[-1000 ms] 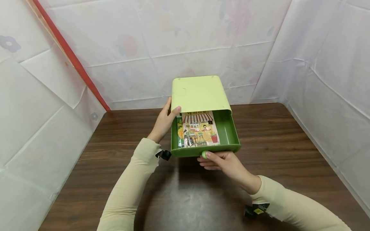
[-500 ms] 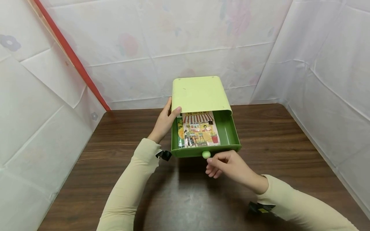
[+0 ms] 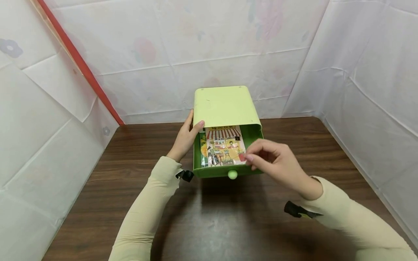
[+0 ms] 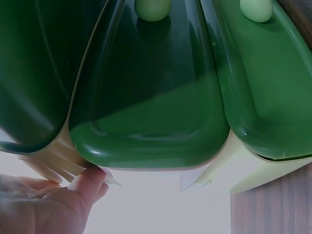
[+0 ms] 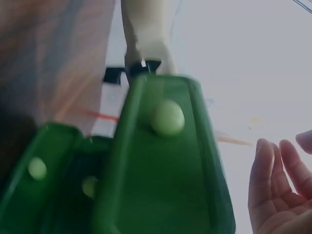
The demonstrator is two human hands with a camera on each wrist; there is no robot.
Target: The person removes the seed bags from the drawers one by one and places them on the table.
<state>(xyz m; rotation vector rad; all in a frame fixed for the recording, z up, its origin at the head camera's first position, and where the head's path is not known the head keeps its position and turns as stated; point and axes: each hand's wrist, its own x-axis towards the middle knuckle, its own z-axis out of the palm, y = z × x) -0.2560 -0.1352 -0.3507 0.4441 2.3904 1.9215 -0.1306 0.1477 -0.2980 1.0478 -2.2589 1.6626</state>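
Over drawer [image 3: 212,172], right hand [image 3: 277,163]; left hand [image 3: 184,139] against casing [image 3: 226,107].

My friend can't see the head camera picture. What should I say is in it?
A green drawer holding a colorful shop picture sticks out of a pale green box on a brown table. A person's left hand rests against the box's left side, while the right hand hovers near the drawer's front right corner.
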